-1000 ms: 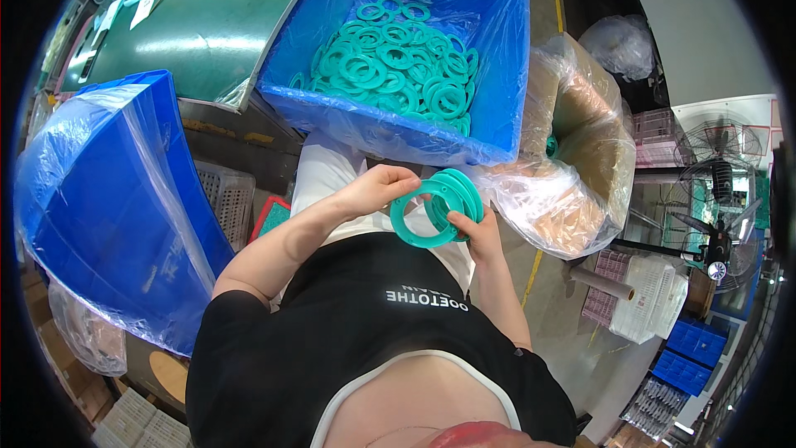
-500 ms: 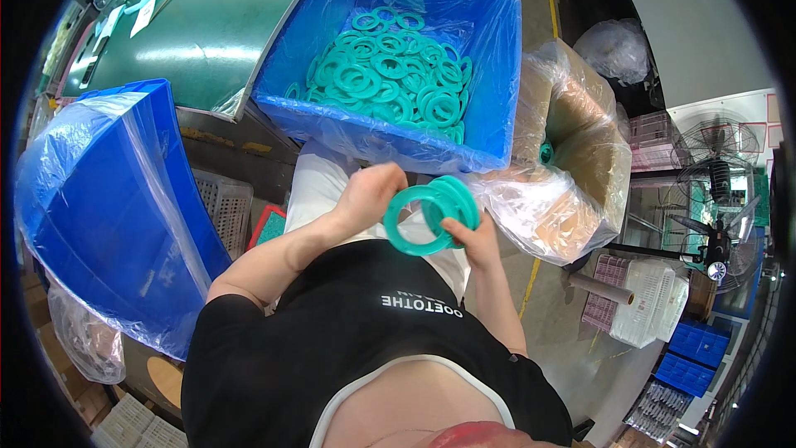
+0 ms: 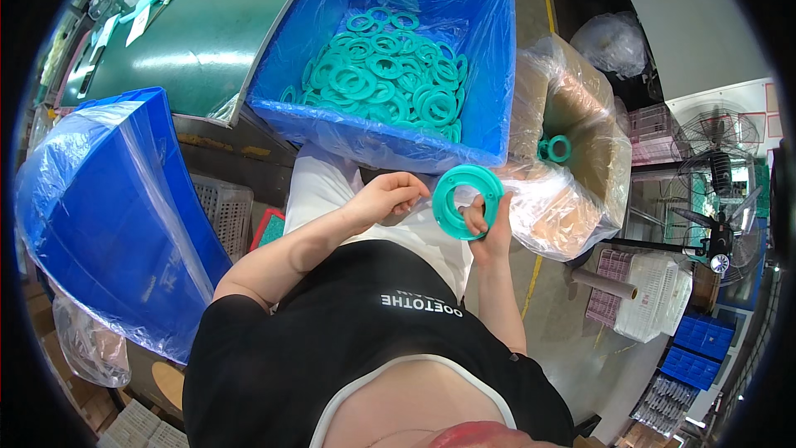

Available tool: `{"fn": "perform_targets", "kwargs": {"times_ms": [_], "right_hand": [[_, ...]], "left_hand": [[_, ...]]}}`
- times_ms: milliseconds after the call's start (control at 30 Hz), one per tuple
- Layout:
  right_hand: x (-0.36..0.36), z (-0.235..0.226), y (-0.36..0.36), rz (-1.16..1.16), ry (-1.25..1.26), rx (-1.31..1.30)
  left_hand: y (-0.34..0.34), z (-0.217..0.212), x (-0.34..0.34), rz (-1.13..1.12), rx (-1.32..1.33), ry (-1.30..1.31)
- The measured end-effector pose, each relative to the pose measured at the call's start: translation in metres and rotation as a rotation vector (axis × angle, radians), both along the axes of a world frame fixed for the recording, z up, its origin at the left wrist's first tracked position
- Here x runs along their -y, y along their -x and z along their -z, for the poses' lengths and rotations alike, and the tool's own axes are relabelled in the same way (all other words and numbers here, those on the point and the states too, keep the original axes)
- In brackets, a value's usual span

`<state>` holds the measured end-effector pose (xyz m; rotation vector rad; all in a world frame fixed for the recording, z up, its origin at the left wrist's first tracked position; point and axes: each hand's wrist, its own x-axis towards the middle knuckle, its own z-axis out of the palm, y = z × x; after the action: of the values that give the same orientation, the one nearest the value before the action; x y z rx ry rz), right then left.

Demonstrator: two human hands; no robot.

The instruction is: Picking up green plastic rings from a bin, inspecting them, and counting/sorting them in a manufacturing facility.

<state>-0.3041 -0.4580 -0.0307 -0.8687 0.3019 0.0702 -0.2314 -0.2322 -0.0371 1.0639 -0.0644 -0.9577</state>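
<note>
My right hand (image 3: 492, 228) grips a flat green ring (image 3: 445, 214), its face turned up and its fingers reaching through the hole. Whether more rings lie stacked under it cannot be made out. Left of the ring, slightly apart from it, my left hand (image 3: 383, 201) has its fingers curled and their tips pinched together. Anything between those tips is too small to see. Ahead of both hands, a lined blue bin (image 3: 373, 137) contains a heap of similar green rings (image 3: 385, 66). Another green ring (image 3: 560, 148) shows inside the opening of the lined cardboard box (image 3: 609, 158) to the right.
A green-topped table (image 3: 207, 21) stands at the far left, with tools and scraps on it. Nearer on the left is a tilted blue bin (image 3: 108, 207) lined with plastic. Fans (image 3: 720, 199) and stacked crates (image 3: 634, 294) stand to the right.
The ring in my right hand has turned flatter toward the view, and the second ring beside it no longer shows. A ring has appeared in the cardboard box. My left hand has moved slightly right and down.
</note>
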Motion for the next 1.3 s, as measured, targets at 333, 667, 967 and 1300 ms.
{"fn": "perform_targets", "kwargs": {"times_ms": [333, 667, 967, 1300], "right_hand": [[-0.030, 0.002, -0.004, 0.051, -0.108, -0.113], [-0.025, 0.011, 0.002, 0.008, 0.263, -0.130], [-0.031, 0.014, 0.001, 0.065, 0.052, -0.249], [-0.031, 0.005, 0.007, 0.005, 0.153, -0.210]], "left_hand": [[0.020, 0.008, 0.004, 0.035, 0.350, -0.154], [0.012, -0.006, -0.012, -0.116, 0.064, 0.058], [0.023, 0.003, -0.018, -0.064, 0.520, 0.016], [0.024, 0.009, -0.016, -0.056, 0.594, -0.103]]}}
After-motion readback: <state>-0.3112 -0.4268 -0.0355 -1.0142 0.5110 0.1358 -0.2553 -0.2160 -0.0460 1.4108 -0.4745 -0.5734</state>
